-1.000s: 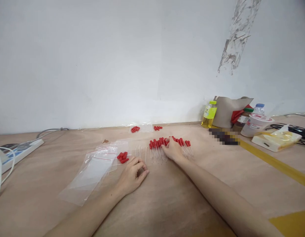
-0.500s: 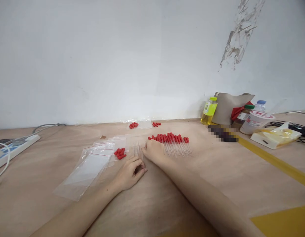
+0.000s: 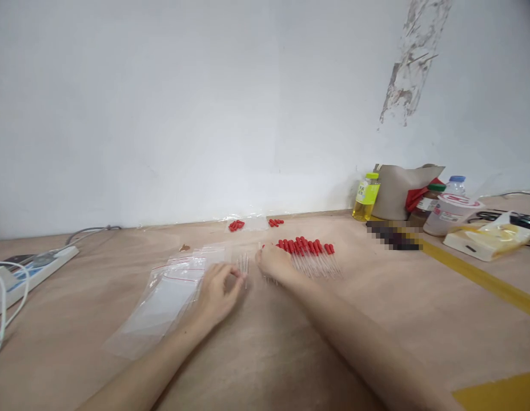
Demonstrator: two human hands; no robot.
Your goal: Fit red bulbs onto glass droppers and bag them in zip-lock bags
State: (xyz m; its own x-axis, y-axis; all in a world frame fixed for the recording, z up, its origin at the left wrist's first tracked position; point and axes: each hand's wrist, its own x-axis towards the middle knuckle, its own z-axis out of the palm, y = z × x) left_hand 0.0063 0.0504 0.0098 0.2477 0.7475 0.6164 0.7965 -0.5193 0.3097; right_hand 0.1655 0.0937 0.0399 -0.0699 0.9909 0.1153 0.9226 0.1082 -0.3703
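Note:
My left hand (image 3: 217,290) is curled, its thumb and forefinger close together beside a few clear thin tubes (image 3: 243,264) lying on the table. Anything in that pinch is too small to make out. The small heap of red rubber bulbs is hidden behind this hand. My right hand (image 3: 274,262) is closed over the left end of a row of droppers (image 3: 310,256), which have red bulbs and clear stems. Its fingertips are pressed together near a pale tip, and what they hold is unclear. Clear zip bags (image 3: 162,302) lie overlapped to the left, partly under my left hand.
Two small groups of red bulbs (image 3: 236,225) rest on clear plastic by the wall. A white power strip (image 3: 55,262) with cables is at far left. To the right stand a yellow-capped bottle (image 3: 366,197), a lidded tub (image 3: 451,216) and a yellow-white packet (image 3: 490,237).
My left hand has shifted up and left, now covering the loose red bulbs that showed before. My right hand stays at the dropper row's left end. The view has tilted slightly.

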